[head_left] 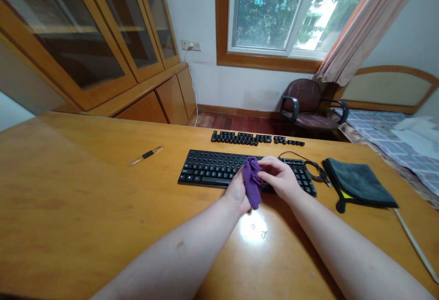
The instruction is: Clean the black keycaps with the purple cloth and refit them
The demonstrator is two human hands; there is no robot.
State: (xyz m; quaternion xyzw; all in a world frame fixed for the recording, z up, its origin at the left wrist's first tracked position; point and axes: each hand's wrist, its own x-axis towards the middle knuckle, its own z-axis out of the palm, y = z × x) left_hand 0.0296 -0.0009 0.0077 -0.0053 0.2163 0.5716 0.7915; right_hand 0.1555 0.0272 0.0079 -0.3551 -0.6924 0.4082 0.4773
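Observation:
A small crumpled purple cloth [253, 183] lies across the palm and fingers of my left hand [236, 192], which holds it from below. My right hand [280, 177] pinches the cloth's upper right side between thumb and fingers. Both hands are over the front right part of a black keyboard [206, 167], covering some of its keys. Behind the keyboard, several loose black keycaps [236, 138] lie in rows near the desk's far edge. The keyboard's coiled cable [317, 172] rests at its right end.
On the wooden desk [85, 208], a clear stick with a black grip [147, 154] lies to the left. A folded dark grey cloth [358, 183] is at the right, with a thin pale strip [416, 245] by it. Beyond the desk stand a chair [303, 103] and a bed [394, 131].

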